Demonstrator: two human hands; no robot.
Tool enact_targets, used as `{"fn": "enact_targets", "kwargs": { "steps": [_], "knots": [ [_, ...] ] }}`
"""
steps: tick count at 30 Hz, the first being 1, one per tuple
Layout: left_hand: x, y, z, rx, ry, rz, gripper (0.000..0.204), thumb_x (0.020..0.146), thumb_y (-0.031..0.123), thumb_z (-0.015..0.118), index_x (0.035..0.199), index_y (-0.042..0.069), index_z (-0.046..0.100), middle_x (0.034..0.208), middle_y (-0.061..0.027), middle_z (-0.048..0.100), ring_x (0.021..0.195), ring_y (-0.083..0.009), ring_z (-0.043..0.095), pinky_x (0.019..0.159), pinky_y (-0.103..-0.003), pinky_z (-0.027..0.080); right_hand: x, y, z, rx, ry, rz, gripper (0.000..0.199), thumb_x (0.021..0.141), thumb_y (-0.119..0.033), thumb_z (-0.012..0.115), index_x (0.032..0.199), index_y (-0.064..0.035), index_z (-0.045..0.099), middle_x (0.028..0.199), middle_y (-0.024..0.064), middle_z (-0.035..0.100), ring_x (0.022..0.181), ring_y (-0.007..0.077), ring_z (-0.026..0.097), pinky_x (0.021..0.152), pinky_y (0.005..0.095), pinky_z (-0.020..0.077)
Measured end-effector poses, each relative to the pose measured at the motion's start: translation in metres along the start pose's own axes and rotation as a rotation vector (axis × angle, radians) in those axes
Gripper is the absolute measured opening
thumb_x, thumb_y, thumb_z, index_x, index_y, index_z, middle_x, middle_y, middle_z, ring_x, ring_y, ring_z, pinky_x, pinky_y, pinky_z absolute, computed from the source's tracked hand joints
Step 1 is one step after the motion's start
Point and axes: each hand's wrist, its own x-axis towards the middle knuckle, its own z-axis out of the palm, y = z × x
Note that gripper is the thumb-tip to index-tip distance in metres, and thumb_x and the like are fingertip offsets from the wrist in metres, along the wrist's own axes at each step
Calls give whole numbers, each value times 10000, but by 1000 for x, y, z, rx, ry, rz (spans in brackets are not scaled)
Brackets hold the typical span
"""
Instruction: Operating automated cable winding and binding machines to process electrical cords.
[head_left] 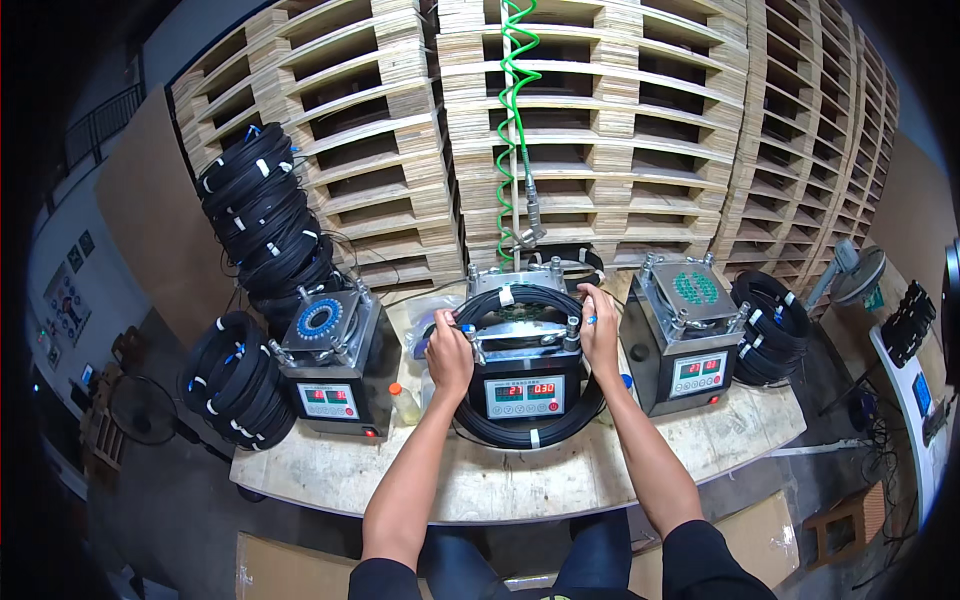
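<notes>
Two hands (450, 352) (600, 335) tight around a black cable coil (500, 432), gripped stretches hidden.

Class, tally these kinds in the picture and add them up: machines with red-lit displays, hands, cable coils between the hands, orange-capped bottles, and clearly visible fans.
Machines with red-lit displays: 3
Hands, left hand and right hand: 2
Black cable coil between the hands: 1
Orange-capped bottle: 1
Clearly visible fans: 2
Total: 9
</notes>
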Motion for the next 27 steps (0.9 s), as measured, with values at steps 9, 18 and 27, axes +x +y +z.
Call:
{"fn": "enact_targets", "kwargs": {
  "steps": [9, 18, 27],
  "knots": [
    [4, -22, -4, -413, -73, 111, 444, 1078, 323, 319, 1233, 9, 591, 1135, -197, 664, 1070, -355, 619, 949, -388, 445, -10, 27, -13, -2, -32, 55, 303, 1030, -155, 445, 1217, 21, 607, 1098, 228, 650, 1028, 350, 631, 909, 386, 463],
    [-1, -33, -19, -592, -173, 132, 431, 1082, 290, 348, 1403, 45, 497, 1291, -146, 624, 1262, -225, 526, 1100, -327, 339, -18, 13, -22, 200, -128, 215, 393, 1061, -211, 402, 1361, 11, 526, 1278, 160, 628, 1185, 212, 579, 1033, 313, 403],
    [-17, -41, -37, -295, -336, 480, 429, 1017, 138, 494, 1445, 118, 473, 1518, -226, 353, 1332, -408, 450, 1076, -396, 382, -29, 4, -45, 12, -389, -4, 426, 1005, -115, 499, 1431, -131, 488, 1328, 217, 514, 1159, 380, 556, 997, 367, 431]
  ]
}}
